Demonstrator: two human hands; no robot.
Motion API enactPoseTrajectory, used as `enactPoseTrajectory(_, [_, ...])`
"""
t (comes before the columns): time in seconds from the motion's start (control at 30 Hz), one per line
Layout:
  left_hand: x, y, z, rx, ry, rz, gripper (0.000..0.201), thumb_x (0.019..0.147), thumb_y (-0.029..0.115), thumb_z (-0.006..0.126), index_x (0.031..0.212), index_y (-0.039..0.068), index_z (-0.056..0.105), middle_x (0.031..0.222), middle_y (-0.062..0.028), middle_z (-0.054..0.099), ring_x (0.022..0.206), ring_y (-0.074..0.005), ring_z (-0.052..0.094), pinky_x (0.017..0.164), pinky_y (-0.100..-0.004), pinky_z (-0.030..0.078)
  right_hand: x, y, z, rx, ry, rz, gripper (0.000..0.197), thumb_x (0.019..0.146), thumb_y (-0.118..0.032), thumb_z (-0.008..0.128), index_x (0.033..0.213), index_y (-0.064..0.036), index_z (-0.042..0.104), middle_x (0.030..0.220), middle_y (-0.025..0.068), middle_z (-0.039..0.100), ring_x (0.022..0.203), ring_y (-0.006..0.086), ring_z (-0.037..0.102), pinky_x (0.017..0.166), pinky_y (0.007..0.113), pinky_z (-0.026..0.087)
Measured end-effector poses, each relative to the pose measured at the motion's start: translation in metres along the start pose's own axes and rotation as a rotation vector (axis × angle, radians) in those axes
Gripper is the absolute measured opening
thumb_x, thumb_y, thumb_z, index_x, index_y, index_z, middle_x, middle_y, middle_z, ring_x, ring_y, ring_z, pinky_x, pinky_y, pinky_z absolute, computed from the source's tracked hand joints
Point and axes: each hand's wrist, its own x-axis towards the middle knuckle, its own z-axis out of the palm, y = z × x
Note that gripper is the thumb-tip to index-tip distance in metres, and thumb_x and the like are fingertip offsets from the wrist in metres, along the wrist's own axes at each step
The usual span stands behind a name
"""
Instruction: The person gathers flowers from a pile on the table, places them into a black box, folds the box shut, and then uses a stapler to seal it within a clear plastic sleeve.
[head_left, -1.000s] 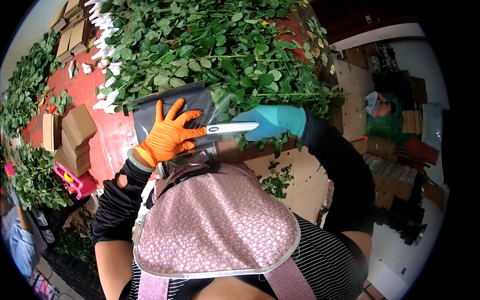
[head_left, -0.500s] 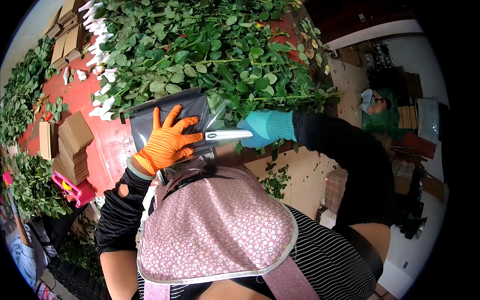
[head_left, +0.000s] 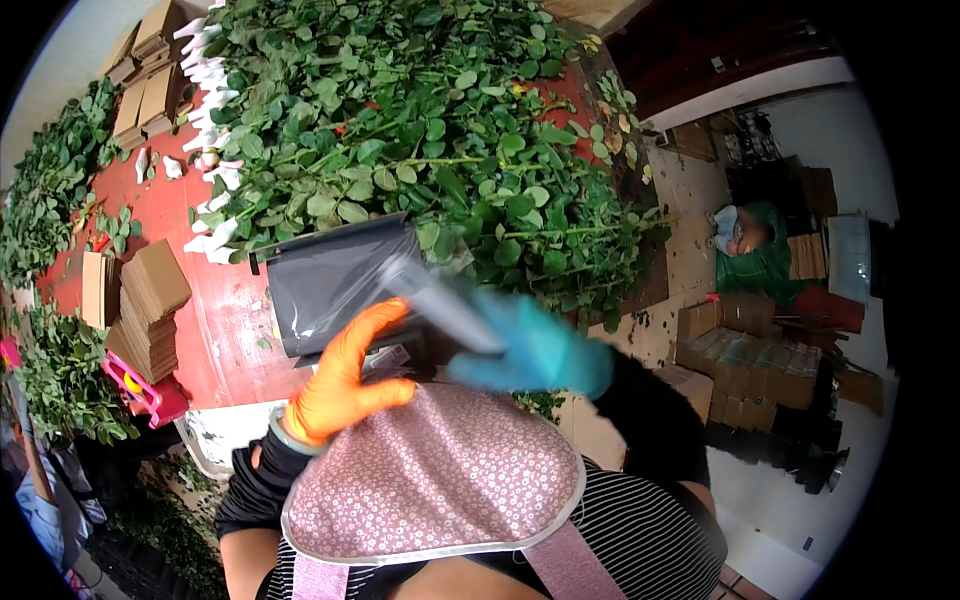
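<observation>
My left hand [head_left: 345, 380] wears an orange glove and hovers over the near edge of the dark board, its thumb spread from the fingers and nothing held. A dark flat board [head_left: 335, 290] lies on the red table, with see-through plastic film [head_left: 385, 255] over it. To its right, my right hand [head_left: 540, 350], in a teal glove, is closed round a long white stapler-like tool [head_left: 440, 305]. Motion smears both the tool and that hand, and the tool's tip points up and left over the board's right side. Leafy cut stems [head_left: 470, 180] are piled just beyond.
White-wrapped flower heads [head_left: 215, 240] line the pile's left side. Folded cardboard pieces [head_left: 150, 300] stack on the red table [head_left: 225, 345], near a pink tape dispenser [head_left: 150, 390]. Cardboard boxes [head_left: 735, 350] stand on the right. Another person [head_left: 745, 240] is at the far right.
My left hand has lifted off the film and drawn back toward me. My right hand has moved down and nearer, the white tool now tilted up to the left instead of lying level.
</observation>
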Motion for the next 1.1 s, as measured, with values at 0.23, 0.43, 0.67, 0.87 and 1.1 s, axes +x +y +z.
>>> enactPoseTrajectory(0.23, [-0.017, -0.005, 0.024, -1.06, 0.442, -0.138, 0.047, 0.092, 0.03, 0.066, 0.128, 0.005, 0.052, 0.115, -0.0117, 0.058, 0.112, -0.0283, 0.06, 0.102, -0.049, 0.049, 0.081, 0.012, -0.015, 0.102, 0.146, -0.412, 0.018, 0.09, -0.024, 0.07, 0.101, -0.011, 0.074, 0.084, 0.0089, 0.073, 0.073, 0.016, 0.071, 0.063, 0.031, 0.056])
enactPoseTrajectory(0.43, [-0.02, 0.012, 0.002, -0.694, 0.601, -0.167, 0.057, 0.084, 0.036, 0.078, 0.122, 0.001, 0.054, 0.105, -0.0127, 0.064, 0.096, -0.0264, 0.065, 0.089, -0.0412, 0.052, 0.197, 0.118, -0.041, -0.441, -0.08, -0.107, 0.035, 0.098, -0.025, 0.055, 0.129, -0.0119, 0.064, 0.115, 0.0146, 0.071, 0.1, 0.0264, 0.07, 0.088, 0.035, 0.055])
enactPoseTrajectory(0.67, [-0.029, 0.023, -0.032, -0.739, 0.788, -0.057, 0.05, 0.091, 0.038, 0.068, 0.124, 0.003, 0.053, 0.11, -0.0116, 0.063, 0.101, -0.0252, 0.063, 0.093, -0.0461, 0.054, 0.27, 0.126, -0.016, -0.586, -0.551, 0.099, 0.053, 0.093, -0.021, 0.055, 0.145, -0.0173, 0.052, 0.14, 0.0157, 0.059, 0.125, 0.0344, 0.058, 0.104, 0.043, 0.047])
enactPoseTrajectory(0.87, [-0.033, 0.014, -0.036, -0.812, 0.898, -0.06, 0.043, 0.094, 0.035, 0.064, 0.122, 0.004, 0.055, 0.109, -0.0101, 0.063, 0.1, -0.0257, 0.062, 0.093, -0.0476, 0.054, 0.339, 0.144, -0.028, -0.658, -0.558, 0.092, 0.056, 0.095, -0.021, 0.044, 0.151, -0.0169, 0.043, 0.134, 0.0208, 0.061, 0.111, 0.0406, 0.064, 0.094, 0.047, 0.051])
enactPoseTrajectory(1.1, [-0.03, 0.017, -0.037, -0.768, 0.941, -0.082, 0.048, 0.093, 0.038, 0.065, 0.124, 0.004, 0.054, 0.108, -0.0103, 0.062, 0.1, -0.0258, 0.061, 0.092, -0.0468, 0.054, 0.358, 0.138, -0.047, -0.614, -0.466, 0.194, 0.068, 0.094, -0.012, 0.05, 0.158, -0.0214, 0.031, 0.149, 0.0163, 0.051, 0.11, 0.0342, 0.064, 0.089, 0.043, 0.054])
